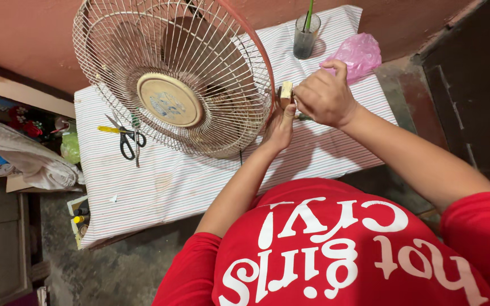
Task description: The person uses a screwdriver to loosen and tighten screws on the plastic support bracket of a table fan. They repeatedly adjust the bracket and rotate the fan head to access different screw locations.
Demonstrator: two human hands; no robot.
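**Both hands at the rim of the fan guard**

Only one view here, the head camera looking straight down, so here's what's in it.

The big thing is an old cream-coloured fan (171, 76) lying on a worktop (160, 181) covered with a white cloth with thin stripes. Its wire guard faces up at the camera, with a round tan cap in the middle, and the blades show dark behind the wires. The guard's rim runs down the right side, and that's where both hands are.

The left hand (281, 127) comes up from below and sits right against the rim, fingers curled closed around a small cream-coloured clip or block (286, 90) that sticks up just above the thumb. The right hand (325, 96) is just beside it, touching or nearly so, knuckles up, fingers bent shut and the index finger hooked over the top. Something dark pokes out under it, but it's too hidden to say what it is or whether the hand actually grips it.

Other stuff on the cloth: black-handled scissors (131, 139) to the left of the fan, with a yellow-handled tool (112, 130) lying beside them. At the far end there's a clear glass (305, 37) with a green stem standing in it, and a crumpled pink plastic bag (355, 54) just to its right.

Off the left edge sits a pale bundle of cloth (24, 156). The person wears a red shirt with white lettering.
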